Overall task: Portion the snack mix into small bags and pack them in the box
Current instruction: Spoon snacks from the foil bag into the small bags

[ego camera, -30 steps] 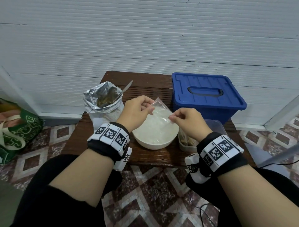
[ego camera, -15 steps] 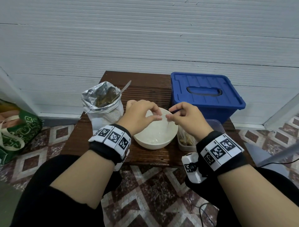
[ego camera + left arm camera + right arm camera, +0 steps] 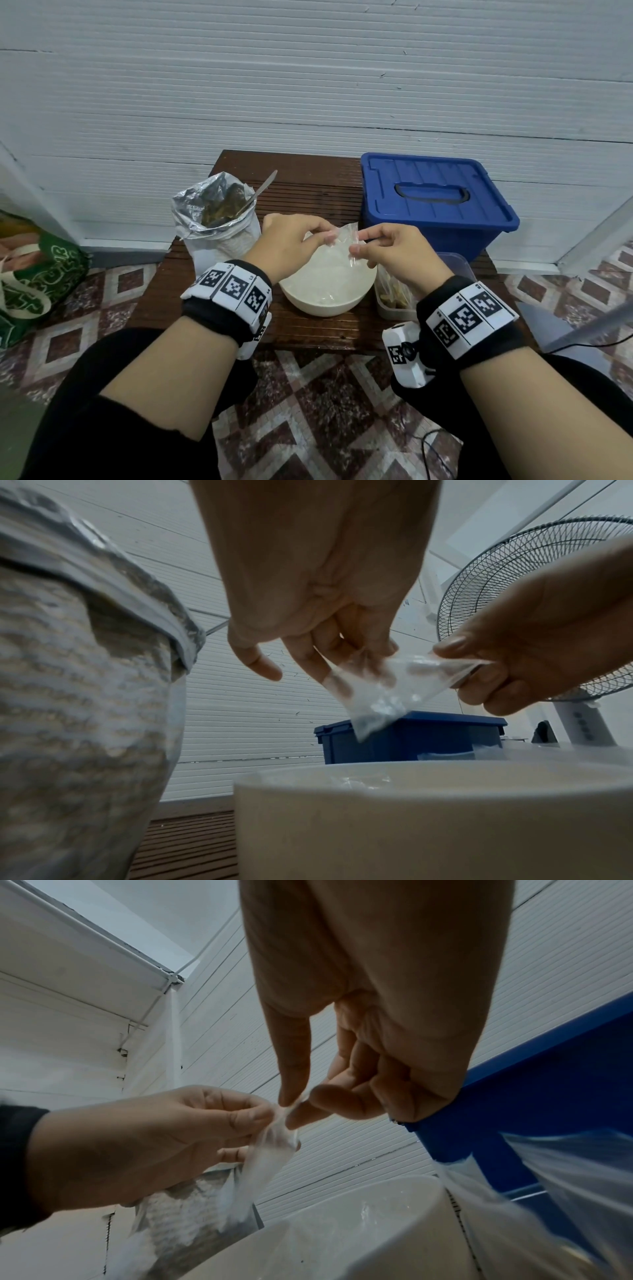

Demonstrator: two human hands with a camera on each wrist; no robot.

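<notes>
A small clear plastic bag (image 3: pixel 342 240) hangs above the cream bowl (image 3: pixel 325 305), empty as far as I can see. My left hand (image 3: pixel 291 243) pinches its left top edge and my right hand (image 3: pixel 390 250) pinches its right top edge. In the left wrist view the clear bag (image 3: pixel 373 693) stretches between my left hand's fingers (image 3: pixel 308 666) and the right hand (image 3: pixel 534 647). In the right wrist view thumb and forefinger pinch the clear bag (image 3: pixel 267 1153). The foil snack mix bag (image 3: pixel 219 219) stands open at left with a spoon (image 3: pixel 263 188) in it. The blue box (image 3: pixel 435 205) is lidded.
A clear tub (image 3: pixel 404 298) holding filled snack bags sits right of the bowl on the small dark wooden table (image 3: pixel 308 178). A green tote (image 3: pixel 30 274) lies on the tiled floor at left. A fan (image 3: pixel 534 588) stands to the right. White wall panels stand behind.
The small bag was spread wide over the bowl, then bunched between the close fingertips. Now both hands have lifted slightly and hold its top edge apart again.
</notes>
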